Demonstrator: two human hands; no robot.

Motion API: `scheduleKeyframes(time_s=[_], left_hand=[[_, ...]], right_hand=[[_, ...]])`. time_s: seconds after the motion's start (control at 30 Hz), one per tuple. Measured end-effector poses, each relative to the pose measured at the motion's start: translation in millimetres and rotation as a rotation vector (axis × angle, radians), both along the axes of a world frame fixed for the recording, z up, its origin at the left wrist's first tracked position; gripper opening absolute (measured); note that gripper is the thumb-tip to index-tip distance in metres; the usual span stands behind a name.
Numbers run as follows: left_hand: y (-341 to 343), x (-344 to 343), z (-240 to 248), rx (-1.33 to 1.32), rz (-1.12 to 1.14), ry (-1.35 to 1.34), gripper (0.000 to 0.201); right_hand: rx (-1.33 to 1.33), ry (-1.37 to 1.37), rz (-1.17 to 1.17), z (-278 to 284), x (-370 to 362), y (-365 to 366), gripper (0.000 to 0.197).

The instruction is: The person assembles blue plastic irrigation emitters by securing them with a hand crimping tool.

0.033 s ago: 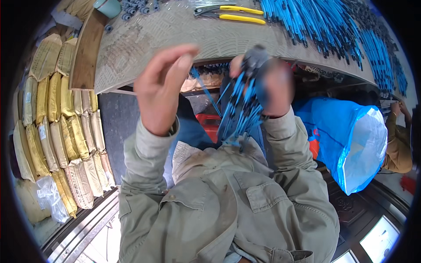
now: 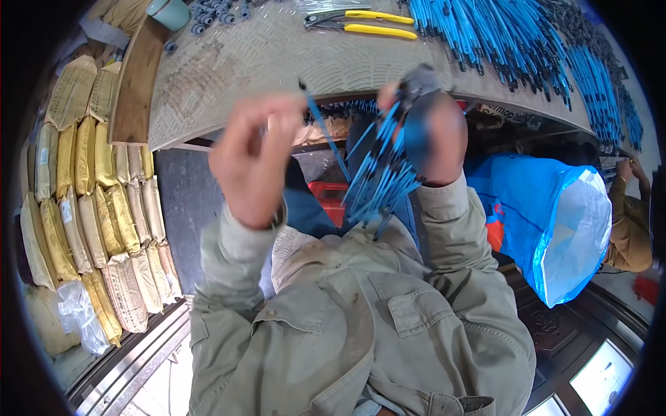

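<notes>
My right hand (image 2: 442, 139) grips a bundle of thin blue tubes (image 2: 380, 173) with black and dark grey end pieces. The dark grey ends gather at the top of the grip, while the tubes fan downward over my lap. One blue tube (image 2: 320, 121) with a black tip stands out on the left side of the bundle. Close beside that tube, the curled fingers of my left hand (image 2: 253, 156) are smeared by motion. Whether they touch or pinch it is not clear.
On the table (image 2: 229, 83) lie yellow-handled pliers (image 2: 378, 22), large piles of blue tubes (image 2: 496, 41) and grey fittings (image 2: 208, 14) near a teal cup (image 2: 170, 12). Stacked packages (image 2: 90, 201) stand left. A blue bag (image 2: 534, 215) sits right, before another person's arm (image 2: 630, 222).
My left hand has shifted slightly down and its fingers have curled more. The separate tube's black tip now shows above the fingertips. My right hand keeps its hold on the bundle.
</notes>
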State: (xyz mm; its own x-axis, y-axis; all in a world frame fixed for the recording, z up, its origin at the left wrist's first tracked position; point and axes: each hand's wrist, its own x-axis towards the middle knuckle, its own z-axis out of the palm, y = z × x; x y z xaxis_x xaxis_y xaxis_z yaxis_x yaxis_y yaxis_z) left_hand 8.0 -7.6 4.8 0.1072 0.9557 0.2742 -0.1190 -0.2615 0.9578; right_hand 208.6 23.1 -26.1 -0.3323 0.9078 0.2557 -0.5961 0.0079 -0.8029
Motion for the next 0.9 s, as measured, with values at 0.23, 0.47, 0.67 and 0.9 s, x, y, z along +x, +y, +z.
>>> scheduleKeyframes(time_s=[0.23,0.47,0.67,0.9], left_hand=[[-52,35,-74,-0.063,-0.028,0.314,0.021],[-51,31,-87,-0.193,-0.343,0.378,0.016],[-48,21,-90,-0.542,-0.523,0.063,0.015],[-54,18,-70,-0.419,-0.434,0.384,0.017]], right_hand=[[0.005,0.048,-0.551,-24,20,-18,0.039],[-0.018,-0.111,-0.512,-28,21,-25,0.039],[-0.122,-0.035,-0.453,-33,13,-23,0.038],[-0.151,-0.084,-0.396,-33,9,-22,0.035]])
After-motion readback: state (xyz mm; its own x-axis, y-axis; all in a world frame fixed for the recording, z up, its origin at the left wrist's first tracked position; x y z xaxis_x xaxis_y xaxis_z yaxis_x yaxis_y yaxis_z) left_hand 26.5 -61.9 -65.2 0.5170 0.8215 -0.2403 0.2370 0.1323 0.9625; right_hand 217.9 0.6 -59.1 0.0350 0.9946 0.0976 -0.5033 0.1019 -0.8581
